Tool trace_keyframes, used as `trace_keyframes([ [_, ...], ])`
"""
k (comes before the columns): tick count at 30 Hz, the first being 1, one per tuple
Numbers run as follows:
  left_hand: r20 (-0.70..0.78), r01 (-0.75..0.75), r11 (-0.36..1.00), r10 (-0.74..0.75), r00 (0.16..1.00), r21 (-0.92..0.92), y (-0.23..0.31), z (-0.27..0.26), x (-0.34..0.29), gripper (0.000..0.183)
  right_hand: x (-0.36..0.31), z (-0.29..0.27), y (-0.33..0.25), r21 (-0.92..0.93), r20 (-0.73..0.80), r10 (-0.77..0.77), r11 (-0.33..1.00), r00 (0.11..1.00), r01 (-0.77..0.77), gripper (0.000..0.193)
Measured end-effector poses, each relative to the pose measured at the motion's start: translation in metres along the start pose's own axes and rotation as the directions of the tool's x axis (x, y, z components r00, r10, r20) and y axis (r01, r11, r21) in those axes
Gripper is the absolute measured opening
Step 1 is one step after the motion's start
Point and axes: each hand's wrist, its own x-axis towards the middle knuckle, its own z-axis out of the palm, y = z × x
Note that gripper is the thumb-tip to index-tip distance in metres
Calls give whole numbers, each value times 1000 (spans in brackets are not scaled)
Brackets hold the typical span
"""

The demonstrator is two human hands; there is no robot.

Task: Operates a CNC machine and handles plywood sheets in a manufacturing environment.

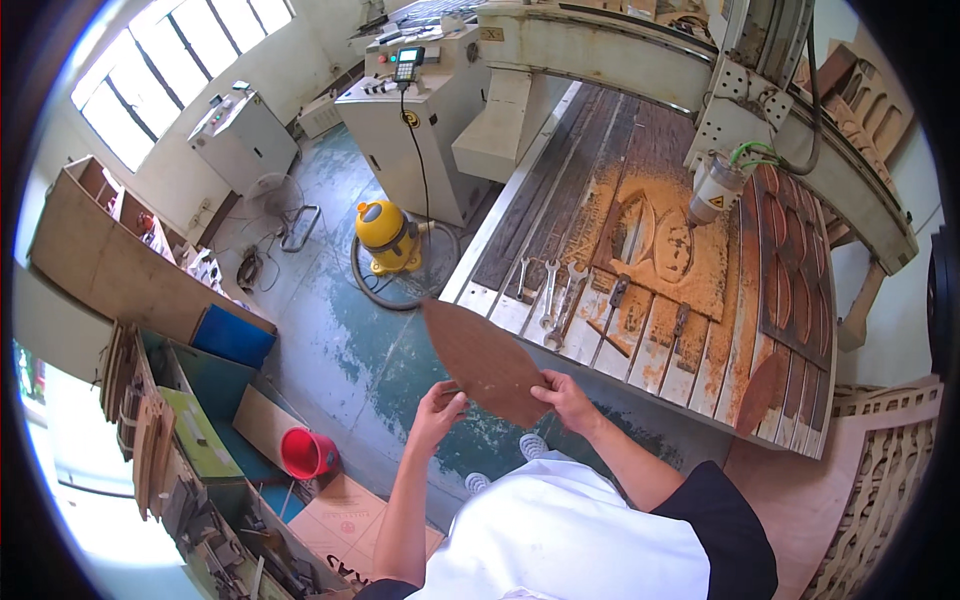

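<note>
Between my two hands I hold a thin brown leaf-shaped wooden panel, pointed at its far end, in front of my white apron. My left hand pinches its left edge low down. On the lower right edge, my right hand grips it with the thumb on top. To the right stands a router machine's slatted bed. On it lies a sawdust-covered board with leaf-shaped cuts, under the spindle. A similar leaf-shaped piece rests near the bed's front right corner.
Several wrenches and clamps lie along the bed's near edge. A yellow vacuum cleaner with a hose stands on the floor beside a control cabinet. At left are a red bucket and bins of wood scraps.
</note>
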Motion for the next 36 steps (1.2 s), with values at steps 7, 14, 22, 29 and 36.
trace_keyframes([
  [7,-405,223,827,6,914,516,-160,-105,-6,26,32,-61,32,276,-301,133,960,944,-48,30],
  [14,-622,386,851,-524,582,-355,-312,-157,-139,6,97,-116,35,294,-515,166,956,841,-8,29],
  [22,-638,417,843,-533,556,-341,-292,-203,-75,8,162,-142,74,81,-690,162,986,705,-148,27],
  [29,-658,428,854,-507,557,-295,-243,-302,20,11,160,-106,55,-170,-874,72,880,480,-443,33],
  [36,-572,433,898,-317,757,76,-157,-436,174,10,167,-57,56,-92,-985,-169,717,-44,-691,29],
])
